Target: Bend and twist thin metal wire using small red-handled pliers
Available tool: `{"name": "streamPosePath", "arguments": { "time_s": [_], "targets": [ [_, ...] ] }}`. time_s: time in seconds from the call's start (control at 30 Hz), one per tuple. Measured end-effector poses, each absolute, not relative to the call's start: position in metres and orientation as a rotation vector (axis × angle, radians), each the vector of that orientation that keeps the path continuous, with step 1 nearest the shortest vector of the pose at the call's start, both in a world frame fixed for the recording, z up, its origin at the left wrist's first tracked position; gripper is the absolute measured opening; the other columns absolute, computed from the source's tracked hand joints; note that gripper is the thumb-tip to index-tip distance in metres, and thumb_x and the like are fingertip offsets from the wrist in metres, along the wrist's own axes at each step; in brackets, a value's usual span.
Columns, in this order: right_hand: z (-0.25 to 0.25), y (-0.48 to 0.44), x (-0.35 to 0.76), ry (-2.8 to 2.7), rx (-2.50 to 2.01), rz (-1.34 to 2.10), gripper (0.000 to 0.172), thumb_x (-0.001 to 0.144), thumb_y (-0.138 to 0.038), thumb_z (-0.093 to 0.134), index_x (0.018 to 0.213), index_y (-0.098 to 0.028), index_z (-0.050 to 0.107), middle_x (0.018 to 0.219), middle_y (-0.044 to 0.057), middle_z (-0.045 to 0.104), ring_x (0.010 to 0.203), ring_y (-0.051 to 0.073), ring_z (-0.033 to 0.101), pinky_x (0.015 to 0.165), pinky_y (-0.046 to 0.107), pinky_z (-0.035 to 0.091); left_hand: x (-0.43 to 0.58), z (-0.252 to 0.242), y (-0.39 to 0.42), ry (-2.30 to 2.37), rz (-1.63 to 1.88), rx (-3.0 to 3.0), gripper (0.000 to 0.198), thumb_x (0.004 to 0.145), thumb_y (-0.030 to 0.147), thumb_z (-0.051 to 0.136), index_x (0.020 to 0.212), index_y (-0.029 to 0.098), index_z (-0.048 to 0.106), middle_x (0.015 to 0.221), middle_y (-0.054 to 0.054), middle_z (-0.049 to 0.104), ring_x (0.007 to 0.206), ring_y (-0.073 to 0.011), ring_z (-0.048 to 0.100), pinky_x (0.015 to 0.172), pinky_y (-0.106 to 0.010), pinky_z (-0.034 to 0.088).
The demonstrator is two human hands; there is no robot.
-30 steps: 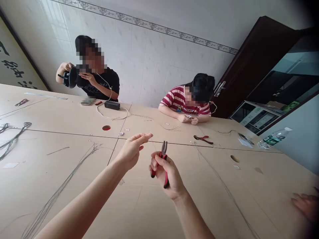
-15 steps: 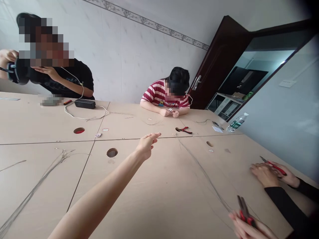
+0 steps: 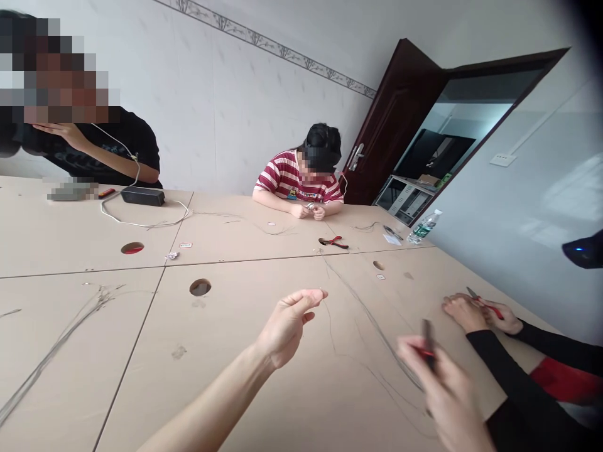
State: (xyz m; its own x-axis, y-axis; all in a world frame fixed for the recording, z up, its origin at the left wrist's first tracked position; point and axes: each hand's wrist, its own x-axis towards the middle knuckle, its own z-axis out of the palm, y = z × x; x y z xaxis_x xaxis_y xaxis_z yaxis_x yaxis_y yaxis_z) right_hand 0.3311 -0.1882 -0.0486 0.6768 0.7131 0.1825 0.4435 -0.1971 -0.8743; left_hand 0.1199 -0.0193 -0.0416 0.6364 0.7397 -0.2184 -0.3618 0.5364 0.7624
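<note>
My left hand is raised over the middle of the table, thumb and fingers pinched together on the end of a thin wire. That wire hangs from the fingertips and curves across the tabletop toward the lower right. My right hand, smeared by motion, is wrapped round red-handled pliers with their dark jaws pointing up; whether the jaws are parted I cannot tell. Between my hands lies a loose bundle of long thin wires, its near end hidden behind my right hand.
Close on the right, a co-worker's hands hold other red-handled pliers. Two people sit across the table. More wires lie at left. Further back are pliers, a bottle, a black box and round holes.
My left hand has drawn back toward me and slightly right, with a wire now trailing from its fingers. My right hand has risen with the pliers. The view has shifted to the right.
</note>
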Motion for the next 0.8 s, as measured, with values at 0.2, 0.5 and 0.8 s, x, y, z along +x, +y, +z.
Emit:
{"name": "streamPosePath", "arguments": {
  "time_s": [0.2,0.5,0.8],
  "targets": [
    [-0.023,-0.102,0.242,-1.195,-1.457,0.712,0.029,0.087,-0.048,0.060,0.079,-0.020,0.061,0.071,0.001,0.057,0.070,0.016,0.050,0.064,0.026,0.042,0.107,-0.042,-0.026,0.352,0.768,0.742,0.018,0.080,0.036,0.074,0.070,0.020,0.069,0.098,-0.004,0.061,0.109,-0.0220,0.050,0.093,-0.033,0.033],
    [-0.022,-0.081,0.221,-1.113,-1.264,0.966,0.034,0.087,-0.049,0.062,0.071,-0.020,0.054,0.064,-0.003,0.039,0.064,0.013,0.035,0.060,0.027,0.030,0.098,-0.045,-0.020,0.188,0.808,0.826,0.025,0.092,0.028,0.059,0.073,0.018,0.073,0.091,-0.004,0.058,0.091,-0.0190,0.058,0.088,-0.032,0.042],
    [-0.028,-0.075,0.219,-1.077,-1.286,0.971,0.031,0.084,-0.046,0.065,0.072,-0.019,0.057,0.062,-0.004,0.038,0.062,0.012,0.035,0.060,0.027,0.029,0.098,-0.050,-0.017,0.264,0.824,0.819,0.022,0.089,0.029,0.063,0.075,0.019,0.074,0.084,-0.004,0.059,0.085,-0.0182,0.058,0.083,-0.032,0.044]
  ]
}}
